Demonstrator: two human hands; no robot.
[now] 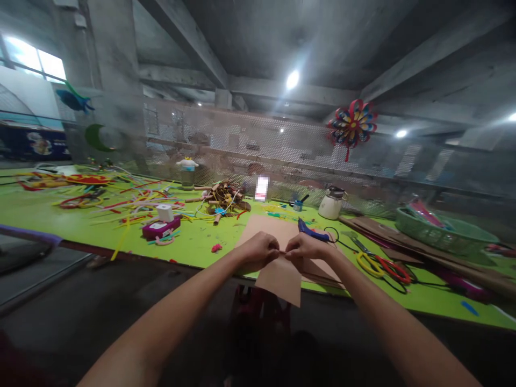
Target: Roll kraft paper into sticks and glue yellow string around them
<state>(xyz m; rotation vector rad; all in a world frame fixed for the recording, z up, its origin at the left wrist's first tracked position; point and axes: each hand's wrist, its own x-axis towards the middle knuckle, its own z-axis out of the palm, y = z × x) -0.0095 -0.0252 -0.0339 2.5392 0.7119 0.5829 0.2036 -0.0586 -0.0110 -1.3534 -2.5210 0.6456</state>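
Note:
Both my hands meet over a brown cardboard sheet (pixel 278 277) that hangs over the front edge of the green table (pixel 201 239). My left hand (pixel 260 250) is closed in a pinch, fingertips touching those of my right hand (pixel 306 250), which is pinched too. A tiny thin thing sits between the fingertips; I cannot make out what it is. A blue glue gun (pixel 310 231) lies just behind my right hand. Scissors with yellow and red handles (pixel 381 263) lie to the right.
Colourful strips and sticks (pixel 121 201) litter the table's left. A purple box with a white roll (pixel 161 226), a pile of brown sticks (pixel 226 201), a white jar (pixel 331 204) and a green basket (pixel 443 231) stand around. A mesh fence (pixel 250 145) carrying a paper pinwheel (pixel 352 126) backs the table.

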